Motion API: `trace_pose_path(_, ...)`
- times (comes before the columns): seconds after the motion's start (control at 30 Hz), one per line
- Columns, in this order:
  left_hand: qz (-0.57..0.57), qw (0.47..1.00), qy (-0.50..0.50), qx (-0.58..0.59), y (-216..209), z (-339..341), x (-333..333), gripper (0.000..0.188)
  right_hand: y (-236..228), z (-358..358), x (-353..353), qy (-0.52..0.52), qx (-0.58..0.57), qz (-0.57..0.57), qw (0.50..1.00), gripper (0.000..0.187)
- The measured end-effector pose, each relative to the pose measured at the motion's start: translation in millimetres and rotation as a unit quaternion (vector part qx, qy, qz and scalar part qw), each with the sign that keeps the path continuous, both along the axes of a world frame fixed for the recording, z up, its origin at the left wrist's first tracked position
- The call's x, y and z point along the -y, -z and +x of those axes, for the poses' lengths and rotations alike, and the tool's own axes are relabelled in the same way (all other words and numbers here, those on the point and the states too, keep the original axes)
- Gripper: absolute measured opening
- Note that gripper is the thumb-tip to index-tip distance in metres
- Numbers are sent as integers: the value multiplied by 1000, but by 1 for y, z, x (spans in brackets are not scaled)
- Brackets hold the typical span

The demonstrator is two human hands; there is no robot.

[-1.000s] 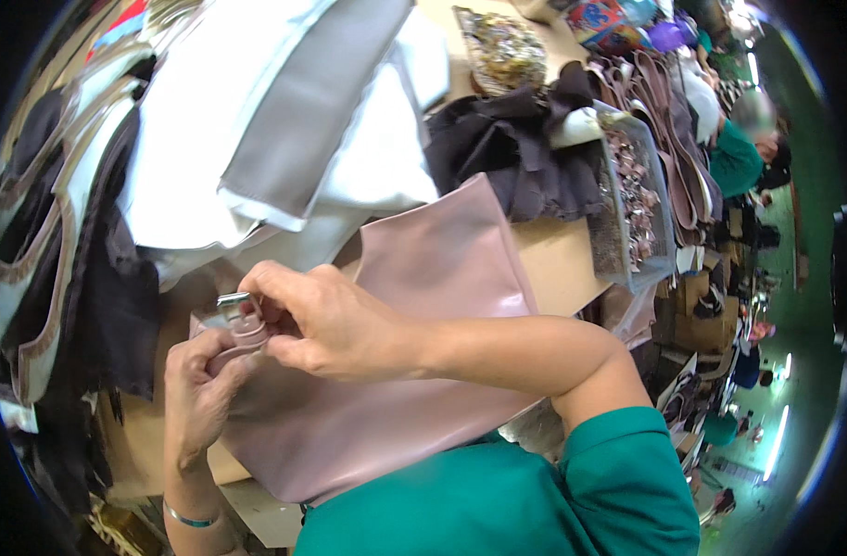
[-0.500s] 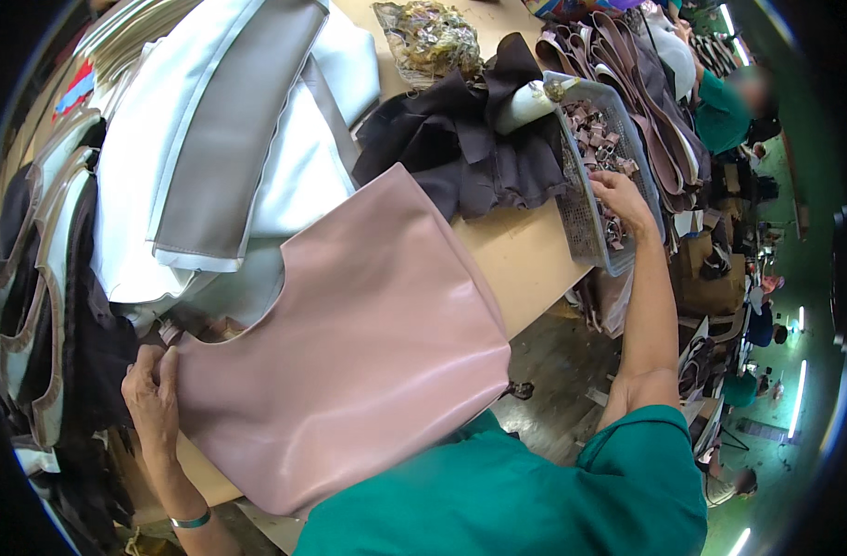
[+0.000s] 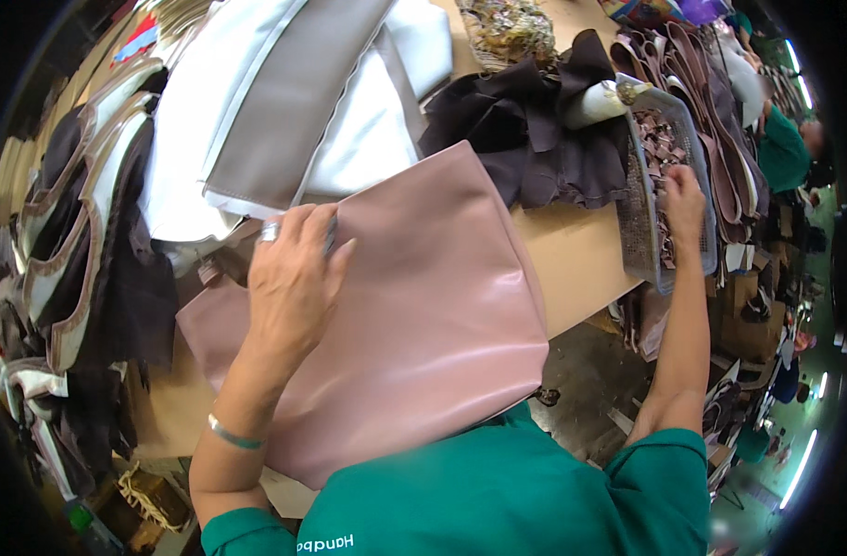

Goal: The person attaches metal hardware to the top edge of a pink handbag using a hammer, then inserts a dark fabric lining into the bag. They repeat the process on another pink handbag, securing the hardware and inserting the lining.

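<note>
A large pink leather bag panel (image 3: 414,306) with a curved cut-out lies across the table in front of me, its near edge against my green shirt. My left hand (image 3: 294,278) is over the panel by the cut-out, fingers bent at its far edge and thumb apart. A silver ring is on one of its fingers. My right hand (image 3: 685,208) is in a grey plastic basket (image 3: 704,236), fingers curled among small pink leather tabs (image 3: 660,139) with metal rings. Its fingertips are hidden, so whatever they hold does not show.
White and grey panels (image 3: 284,102) are piled beyond the pink one. Dark fabric (image 3: 525,139) and a white roll (image 3: 595,105) lie beside the basket. Dark trimmed pieces (image 3: 99,232) hang at the left, and pink strips (image 3: 706,111) at the right. A co-worker (image 3: 783,148) is at far right.
My left hand has left the panel's left corner and moved right, over to the cut-out. My right hand stays in the basket, its fingers now more curled. The whole view has shifted.
</note>
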State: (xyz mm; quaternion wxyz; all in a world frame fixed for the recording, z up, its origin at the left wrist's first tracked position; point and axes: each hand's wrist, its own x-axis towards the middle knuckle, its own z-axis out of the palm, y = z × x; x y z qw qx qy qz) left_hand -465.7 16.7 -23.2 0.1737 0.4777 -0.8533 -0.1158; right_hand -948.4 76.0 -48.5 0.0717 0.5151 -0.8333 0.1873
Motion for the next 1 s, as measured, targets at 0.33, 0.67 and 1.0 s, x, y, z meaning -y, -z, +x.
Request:
trace_pose_path(0.33, 281, 899, -123, -312, 19, -9, -23, 25, -59, 83, 12, -126, 566, -218, 785, 16)
trace_pose_path(0.67, 234, 853, -114, -453, 20, -23, -30, 16, -69, 164, 25, -214, 712, -40, 668, 24)
trace_pose_path(1.0, 92, 955, -21, -283, -3, -19, -41, 14, -38, 280, 25, -339, 652, 55, 676, 20)
